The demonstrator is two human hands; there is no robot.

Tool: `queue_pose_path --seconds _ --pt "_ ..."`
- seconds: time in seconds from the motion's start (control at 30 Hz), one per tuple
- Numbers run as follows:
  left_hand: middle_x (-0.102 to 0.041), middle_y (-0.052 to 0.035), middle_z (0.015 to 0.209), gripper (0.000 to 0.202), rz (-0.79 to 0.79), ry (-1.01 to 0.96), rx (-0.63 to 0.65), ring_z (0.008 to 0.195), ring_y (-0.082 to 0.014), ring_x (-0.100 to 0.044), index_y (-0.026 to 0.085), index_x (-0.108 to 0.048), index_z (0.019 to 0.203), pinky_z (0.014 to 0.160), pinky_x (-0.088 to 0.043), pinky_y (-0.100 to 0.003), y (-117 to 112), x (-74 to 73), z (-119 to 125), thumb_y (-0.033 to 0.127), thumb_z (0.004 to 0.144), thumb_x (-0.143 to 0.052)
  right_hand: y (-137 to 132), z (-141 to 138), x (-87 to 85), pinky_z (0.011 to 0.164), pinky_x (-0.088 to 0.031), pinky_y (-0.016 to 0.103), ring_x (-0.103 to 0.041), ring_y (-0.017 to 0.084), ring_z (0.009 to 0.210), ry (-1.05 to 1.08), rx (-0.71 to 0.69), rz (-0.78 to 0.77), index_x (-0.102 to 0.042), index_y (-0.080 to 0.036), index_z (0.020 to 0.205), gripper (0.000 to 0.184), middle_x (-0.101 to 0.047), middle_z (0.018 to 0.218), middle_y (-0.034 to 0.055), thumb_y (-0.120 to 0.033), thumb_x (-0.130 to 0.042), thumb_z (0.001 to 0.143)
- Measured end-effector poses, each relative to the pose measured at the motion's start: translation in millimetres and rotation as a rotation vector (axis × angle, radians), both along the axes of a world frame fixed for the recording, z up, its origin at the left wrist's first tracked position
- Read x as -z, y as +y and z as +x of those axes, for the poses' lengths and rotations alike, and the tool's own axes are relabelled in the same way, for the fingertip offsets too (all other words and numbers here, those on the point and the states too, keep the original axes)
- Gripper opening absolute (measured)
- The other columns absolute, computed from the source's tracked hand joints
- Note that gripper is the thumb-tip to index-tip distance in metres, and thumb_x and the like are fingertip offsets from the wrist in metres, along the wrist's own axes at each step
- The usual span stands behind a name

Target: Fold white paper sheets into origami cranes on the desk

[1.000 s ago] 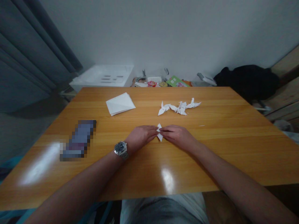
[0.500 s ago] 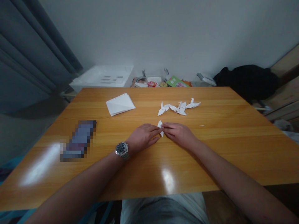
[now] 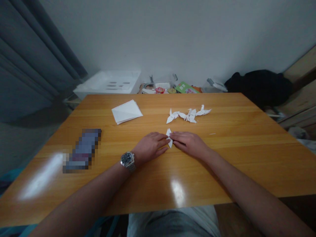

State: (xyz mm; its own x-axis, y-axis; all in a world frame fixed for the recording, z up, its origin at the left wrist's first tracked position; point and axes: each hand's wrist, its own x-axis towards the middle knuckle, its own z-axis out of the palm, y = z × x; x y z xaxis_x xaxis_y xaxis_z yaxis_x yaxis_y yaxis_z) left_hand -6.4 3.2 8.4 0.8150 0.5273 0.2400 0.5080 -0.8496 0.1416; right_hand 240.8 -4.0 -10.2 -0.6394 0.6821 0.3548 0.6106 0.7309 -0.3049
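Note:
A small, narrow piece of folded white paper point(image 3: 170, 144) lies on the wooden table between my two hands, its points showing above and below the fingers. My left hand point(image 3: 153, 145), with a metal watch point(image 3: 127, 159) on the wrist, holds the paper's left side with its fingertips. From the right, my right hand point(image 3: 189, 142) presses its fingertips on the paper's middle. The fingers hide part of the folds. Just beyond sit several folded paper cranes point(image 3: 190, 116) in a row, touching or overlapping one another.
A stack of white paper sheets point(image 3: 127, 112) lies at the back left of the table point(image 3: 237, 164). A blurred-out phone-like object point(image 3: 85, 149) is on the left. Behind the table's far edge stand a white tray point(image 3: 106, 82), a green booklet point(image 3: 186, 87) and a black cloth heap point(image 3: 259, 87).
The folded paper's lower point reaches further toward me and shows more between the hands. My fingers have shifted slightly on it. The whole view has moved a little.

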Motion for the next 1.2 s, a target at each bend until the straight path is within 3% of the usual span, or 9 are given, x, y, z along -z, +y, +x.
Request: queue_pose_path --seconds 0.5,1.2 --pt "-0.062 -0.0091 0.131 0.036 -0.026 0.053 -0.007 0.111 -0.0242 -0.062 0.023 -0.062 0.130 0.100 -0.049 -0.042 0.1 -3.0 -1.3 0.036 0.102 -0.044 -2.6 0.2 -5.0 0.101 -0.054 0.040 -0.065 0.024 0.118 -0.027 0.009 -0.020 -0.069 -0.021 0.124 0.030 -0.066 0.132 0.0082 -0.027 -0.052 0.100" --pt "-0.062 -0.0091 0.129 0.036 -0.039 0.081 -0.007 0.112 -0.0242 -0.060 0.022 -0.060 0.133 0.104 -0.044 -0.043 -1.5 -4.5 -2.7 0.034 0.101 -0.046 -4.7 3.7 -8.9 0.113 -0.043 0.043 -0.053 0.026 0.134 -0.056 -0.021 -0.131 -0.057 -0.016 0.139 0.043 -0.054 0.145 0.0154 -0.031 -0.055 0.098"
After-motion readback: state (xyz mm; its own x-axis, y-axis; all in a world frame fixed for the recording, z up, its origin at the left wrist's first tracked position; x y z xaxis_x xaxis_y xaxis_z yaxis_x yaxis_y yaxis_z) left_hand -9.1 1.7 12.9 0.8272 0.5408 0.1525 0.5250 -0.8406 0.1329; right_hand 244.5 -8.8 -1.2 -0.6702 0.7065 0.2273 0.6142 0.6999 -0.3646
